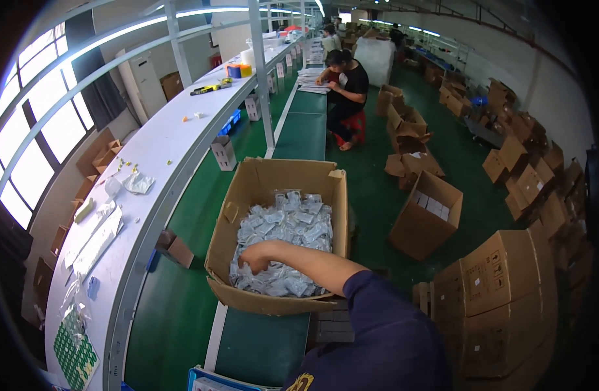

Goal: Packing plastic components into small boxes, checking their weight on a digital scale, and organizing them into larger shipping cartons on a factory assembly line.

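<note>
An open cardboard box (283,303) stands on the dark green conveyor belt, holding a heap of small clear plastic bags (289,225) with pale pieces inside. My right hand (256,256) reaches into the box's near left part, its arm crossing over the near edge from the right. The fingers curl down among the bags; the tips are hidden, and what they hold cannot be made out. My left hand is out of view.
Left runs a long white bench (152,137) with a metal frame post (260,78). A seated person (348,81) works farther along the belt (302,133). An open carton (426,215) stands on the floor at right, with large stacked cartons (501,306) nearer.
</note>
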A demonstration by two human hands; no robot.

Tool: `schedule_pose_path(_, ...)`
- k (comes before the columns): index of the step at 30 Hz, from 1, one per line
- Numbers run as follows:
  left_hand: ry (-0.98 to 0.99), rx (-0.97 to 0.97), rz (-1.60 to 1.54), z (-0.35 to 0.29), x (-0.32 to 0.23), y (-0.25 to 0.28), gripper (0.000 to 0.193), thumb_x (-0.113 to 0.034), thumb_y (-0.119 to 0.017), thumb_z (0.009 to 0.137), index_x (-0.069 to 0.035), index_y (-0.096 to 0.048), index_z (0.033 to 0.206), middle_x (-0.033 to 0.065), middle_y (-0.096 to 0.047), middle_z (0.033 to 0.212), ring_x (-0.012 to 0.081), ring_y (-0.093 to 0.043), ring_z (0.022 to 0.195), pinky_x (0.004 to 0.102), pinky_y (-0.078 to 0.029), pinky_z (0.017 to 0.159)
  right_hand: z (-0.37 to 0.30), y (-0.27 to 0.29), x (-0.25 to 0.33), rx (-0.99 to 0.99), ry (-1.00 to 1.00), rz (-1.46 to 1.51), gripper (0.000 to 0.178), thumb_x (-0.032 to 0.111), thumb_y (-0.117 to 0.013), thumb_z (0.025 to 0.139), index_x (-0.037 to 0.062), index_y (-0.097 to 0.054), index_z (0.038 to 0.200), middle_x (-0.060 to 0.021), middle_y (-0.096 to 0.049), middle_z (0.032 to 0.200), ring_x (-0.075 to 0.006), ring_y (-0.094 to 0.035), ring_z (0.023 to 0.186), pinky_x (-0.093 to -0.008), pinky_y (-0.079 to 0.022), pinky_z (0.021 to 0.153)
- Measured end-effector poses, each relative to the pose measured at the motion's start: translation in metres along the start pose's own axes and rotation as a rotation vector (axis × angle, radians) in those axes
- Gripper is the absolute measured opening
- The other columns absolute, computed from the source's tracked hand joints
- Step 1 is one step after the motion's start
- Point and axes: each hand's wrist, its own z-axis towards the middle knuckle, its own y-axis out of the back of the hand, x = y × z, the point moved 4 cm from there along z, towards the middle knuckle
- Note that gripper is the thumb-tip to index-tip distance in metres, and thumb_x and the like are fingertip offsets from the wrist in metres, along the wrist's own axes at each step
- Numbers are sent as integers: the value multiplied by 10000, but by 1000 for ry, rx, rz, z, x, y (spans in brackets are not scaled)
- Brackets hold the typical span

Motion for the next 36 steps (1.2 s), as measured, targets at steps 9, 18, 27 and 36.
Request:
schedule_pose_path(9,-87,128,-185,81,-44,-41,245,-130,-602,948,0,-618,1154,193,-568,1273,316,-523,1202,402,-402,1040,-127,48,83,-647,671,303,285,214,-713,863,66,-620,1089,-131,-622,947,-307,-619,931,-394,-502,805)
schedule_pose_path(18,-50,228,-231,261,4,-101,532,-95,-698,864,-57,-459,1338,125,-529,1337,261,-584,1168,380,-470,978,-97,32,73,-746,505,110,154,144,-656,836,61,-582,944,-127,-602,910,-349,-619,878,-425,-506,742)
schedule_pose_path(27,14,24,82,407,42,-165,600,-236,-742,832,-88,-478,1350,188,-517,1358,357,-545,1211,428,-439,1011,-79,29,71,-784,583,108,234,-133,-551,701,38,-582,858,-90,-605,940,-297,-609,911,-379,-515,764)
schedule_pose_path(36,65,104,241,412,145,-187,630,-232,-780,769,-102,-491,1314,231,-458,1403,388,-482,1279,441,-429,1025,-77,47,81,-822,557,140,200,-136,-593,660,26,-577,777,-82,-650,1014,-294,-629,934,-377,-522,780)
